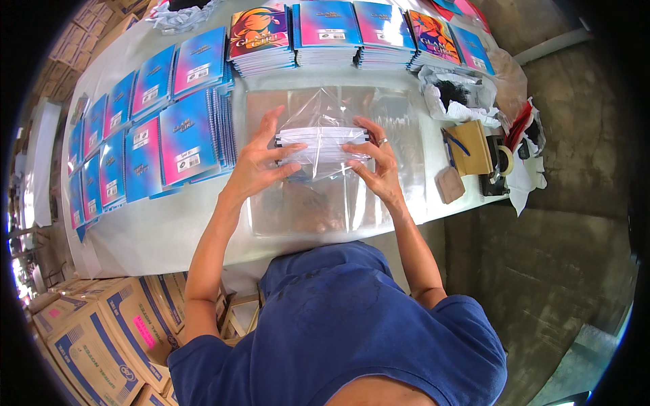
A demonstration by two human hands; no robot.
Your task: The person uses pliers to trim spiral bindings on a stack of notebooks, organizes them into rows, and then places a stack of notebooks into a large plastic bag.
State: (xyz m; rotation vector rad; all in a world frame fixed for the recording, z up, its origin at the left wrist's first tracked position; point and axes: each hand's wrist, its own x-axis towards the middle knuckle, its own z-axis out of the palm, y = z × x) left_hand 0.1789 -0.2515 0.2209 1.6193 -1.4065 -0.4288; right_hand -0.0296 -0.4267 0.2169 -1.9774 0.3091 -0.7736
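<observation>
In the middle of the table stands a stack of notebooks [323, 143], its white page edges facing me. Clear plastic film [321, 108] covers it, rising to a peak at the far side and folded over toward me. My left hand [263, 157] grips the stack's left end through the film, one finger raised off it. On the right end, my right hand [376, 160], wearing a ring, presses with thumb and fingers. Beneath lies a flat clear plastic sheet [298, 213] spread on the table. The stack's underside is hidden.
Spiral notebooks [196, 139] in blue and pink stand in rows at left; more stacks [326, 34] line the far side. At right are pliers [456, 142], a tape dispenser [502, 166], a brown block [449, 185] and crumpled paper [467, 101]. Cardboard boxes [101, 338] sit lower left.
</observation>
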